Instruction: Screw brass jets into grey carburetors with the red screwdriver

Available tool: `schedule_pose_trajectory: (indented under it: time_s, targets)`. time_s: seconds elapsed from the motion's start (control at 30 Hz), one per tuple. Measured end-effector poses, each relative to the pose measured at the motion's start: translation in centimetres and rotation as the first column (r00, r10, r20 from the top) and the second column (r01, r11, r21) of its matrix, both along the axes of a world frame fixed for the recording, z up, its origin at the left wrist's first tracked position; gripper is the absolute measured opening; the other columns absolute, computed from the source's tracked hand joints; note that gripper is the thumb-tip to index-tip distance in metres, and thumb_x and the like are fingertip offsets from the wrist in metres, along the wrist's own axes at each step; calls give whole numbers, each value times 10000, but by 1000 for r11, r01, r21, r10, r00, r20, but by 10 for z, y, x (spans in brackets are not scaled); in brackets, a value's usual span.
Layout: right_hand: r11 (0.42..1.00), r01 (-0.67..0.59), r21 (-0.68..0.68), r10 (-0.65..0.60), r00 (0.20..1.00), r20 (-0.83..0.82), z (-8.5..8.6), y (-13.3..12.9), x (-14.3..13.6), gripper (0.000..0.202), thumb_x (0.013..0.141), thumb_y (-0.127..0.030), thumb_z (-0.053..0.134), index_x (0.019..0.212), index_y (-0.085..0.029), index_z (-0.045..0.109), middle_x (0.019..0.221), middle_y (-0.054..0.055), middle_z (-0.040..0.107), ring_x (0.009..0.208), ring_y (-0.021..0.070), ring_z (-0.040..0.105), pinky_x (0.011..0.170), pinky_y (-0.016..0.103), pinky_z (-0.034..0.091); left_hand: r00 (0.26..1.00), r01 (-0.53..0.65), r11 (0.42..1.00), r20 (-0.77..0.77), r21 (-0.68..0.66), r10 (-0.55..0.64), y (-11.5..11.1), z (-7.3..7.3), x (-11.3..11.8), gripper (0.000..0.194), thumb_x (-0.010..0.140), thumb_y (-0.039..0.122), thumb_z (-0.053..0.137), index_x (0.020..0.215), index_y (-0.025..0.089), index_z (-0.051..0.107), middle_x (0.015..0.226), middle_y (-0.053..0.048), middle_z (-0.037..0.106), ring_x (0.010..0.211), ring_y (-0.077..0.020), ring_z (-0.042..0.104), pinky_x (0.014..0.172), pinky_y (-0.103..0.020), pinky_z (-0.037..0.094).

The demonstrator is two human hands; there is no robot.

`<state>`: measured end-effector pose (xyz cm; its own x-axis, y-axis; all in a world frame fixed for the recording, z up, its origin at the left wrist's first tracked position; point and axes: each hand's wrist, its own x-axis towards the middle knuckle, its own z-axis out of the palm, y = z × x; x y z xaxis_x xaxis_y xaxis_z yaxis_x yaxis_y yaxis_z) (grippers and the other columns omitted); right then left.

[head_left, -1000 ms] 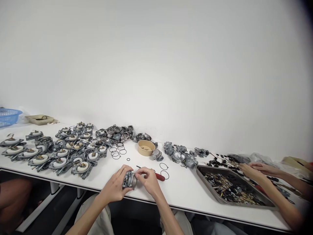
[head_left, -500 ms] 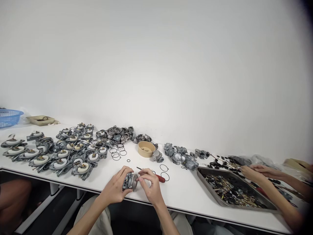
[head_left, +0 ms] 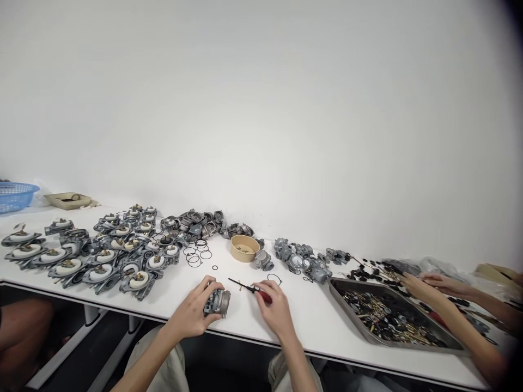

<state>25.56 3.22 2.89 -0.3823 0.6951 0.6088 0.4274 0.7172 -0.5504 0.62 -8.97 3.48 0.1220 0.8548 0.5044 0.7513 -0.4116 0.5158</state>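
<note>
My left hand is wrapped around a grey metal carburetor near the table's front edge, holding it on its side. To the right, my right hand grips a screwdriver by its red handle, the dark shaft pointing left. A small brass-coloured piece is by the shaft; whether they touch, I cannot tell. Black rubber rings lie beyond my left hand, and another ring is just past my right hand. A round tan tub with small parts inside stands farther back.
Several opened carburetors with white floats cover the left side. Grey carburetor bodies lie along the wall. A metal tray of brass and black parts stands at right, beside a co-worker's hands. A blue basket is far left.
My right hand has left the carburetor's side, moved right and closed on the screwdriver, which was lying on the table. My left hand still holds the carburetor in nearly the same place.
</note>
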Motion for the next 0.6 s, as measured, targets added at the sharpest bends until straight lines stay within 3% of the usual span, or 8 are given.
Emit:
schedule_pose_trajectory:
  time_s: [0.1,0.2,0.27,0.37,0.47,0.6]
  targets:
    - [990,134,52,-141,970,197,-3,15,26,209,819,-266,690,1006,-268,783,1060,86,723,983,286,665,871,395,517,1000,-9,1000,-2,-8,9,0,-1,-1,513,837,212,685,1298,284,473,1323,-100,485,1153,-307,572,976,-406,486]
    - [994,103,36,-109,968,227,-3,17,34,184,852,-260,650,989,-272,773,982,62,751,944,274,675,850,388,513,1000,-5,1000,-8,-14,5,0,-2,-2,526,845,216,682,1318,295,464,1352,-102,465,1186,-310,557,983,-401,481]
    - [998,67,-22,-64,992,112,-2,15,31,186,884,-282,624,1009,-259,760,1004,70,757,957,275,681,866,397,514,1000,-5,1000,-4,-15,5,1,-2,-2,571,818,211,712,1324,295,461,1350,-100,467,1189,-309,554,980,-390,481]
    - [973,-55,-225,5,977,-215,-5,14,25,230,893,-372,646,1044,-222,733,1021,99,760,944,283,704,854,407,542,1000,-13,1000,19,-13,13,3,-1,-3,596,782,196,745,1304,290,472,1302,-86,497,1142,-291,574,964,-369,485]
    - [878,-281,-387,30,840,-541,-10,14,25,305,850,-429,711,1049,-198,720,960,103,758,879,294,727,775,409,575,999,-11,1000,44,-17,12,4,1,-3,548,777,186,739,1257,283,494,1235,-71,526,1080,-271,592,932,-348,495]
    - [804,-450,-388,-8,644,-765,-15,12,31,293,756,-394,807,952,-184,743,822,60,728,747,257,726,728,388,582,999,-5,1000,49,-17,6,3,1,-3,537,789,201,729,1262,277,484,1226,-75,525,1080,-275,585,934,-353,490]
